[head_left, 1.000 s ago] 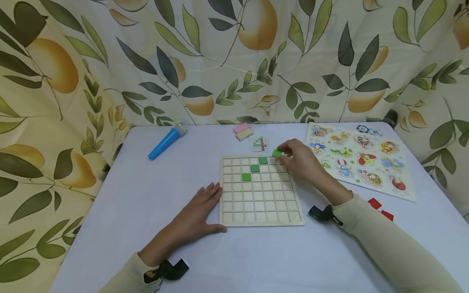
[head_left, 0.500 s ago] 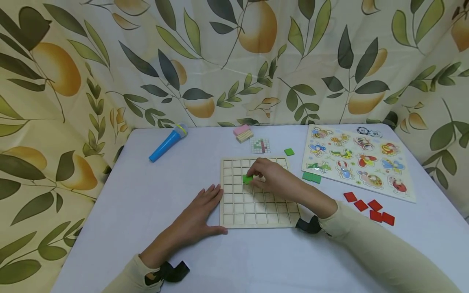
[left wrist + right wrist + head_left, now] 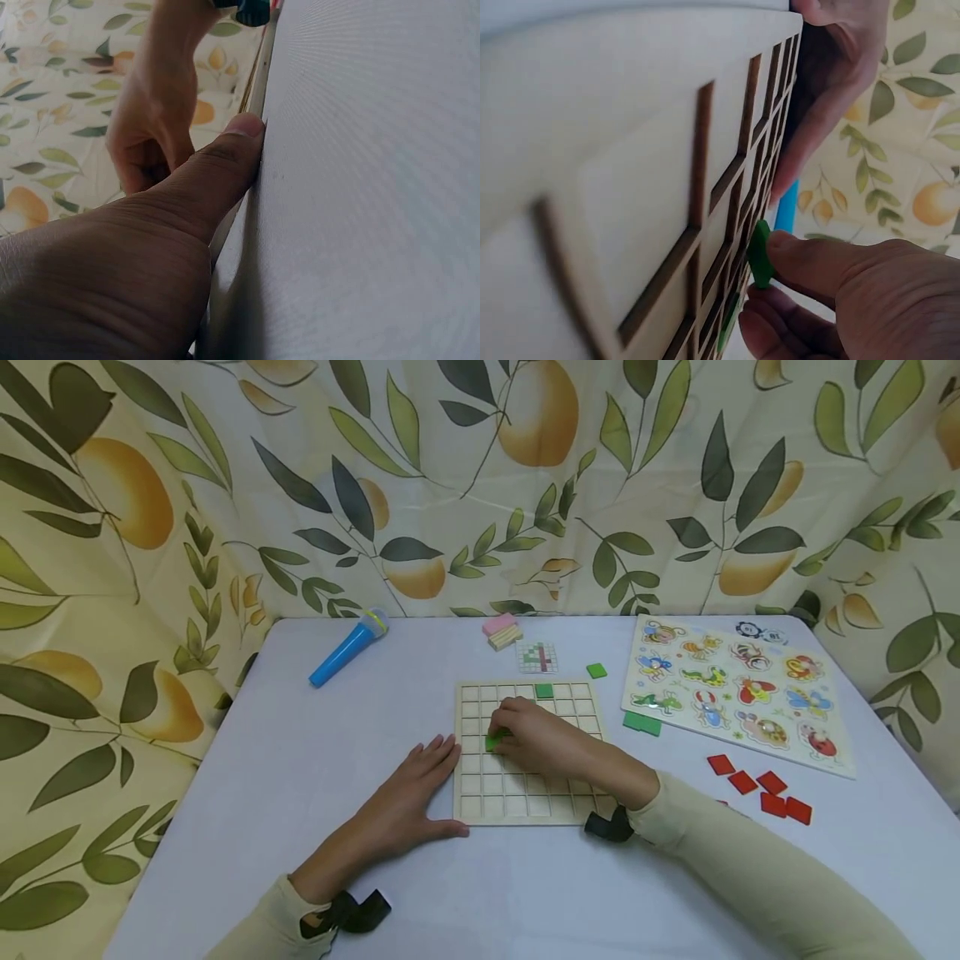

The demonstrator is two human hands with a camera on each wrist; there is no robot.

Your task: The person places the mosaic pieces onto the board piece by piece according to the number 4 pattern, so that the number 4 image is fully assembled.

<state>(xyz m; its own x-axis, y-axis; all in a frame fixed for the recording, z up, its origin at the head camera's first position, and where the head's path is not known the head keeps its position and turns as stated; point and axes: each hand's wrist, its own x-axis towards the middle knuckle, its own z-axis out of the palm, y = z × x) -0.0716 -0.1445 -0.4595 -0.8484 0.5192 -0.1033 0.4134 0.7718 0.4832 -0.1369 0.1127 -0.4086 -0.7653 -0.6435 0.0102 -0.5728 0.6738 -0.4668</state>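
A square wooden grid board point(image 3: 517, 814) lies on the white table. My right hand point(image 3: 543, 739) is over its left half and pinches a green square tile point(image 3: 760, 255) between thumb and fingers, tilted on edge close over the grid. Another green tile point(image 3: 727, 322) sits in a cell just beyond it in the right wrist view. One more green tile point(image 3: 543, 692) lies in the board's far row. My left hand point(image 3: 401, 793) rests beside the left edge, fingers extended, fingertips at the rim and thumb point(image 3: 232, 150) along the near corner.
Behind the board lie a small pattern card point(image 3: 537, 657), pink and cream tiles point(image 3: 502, 631) and a loose green tile point(image 3: 596, 671). An insect puzzle board point(image 3: 738, 693), green tiles point(image 3: 642, 723) and several red tiles point(image 3: 772, 783) are right. A blue toy microphone point(image 3: 348, 647) lies left.
My right hand has moved from the board's far right corner to its left half, carrying the green tile, then slightly nearer. A loose green tile behind the board came into view. The left hand stays put.
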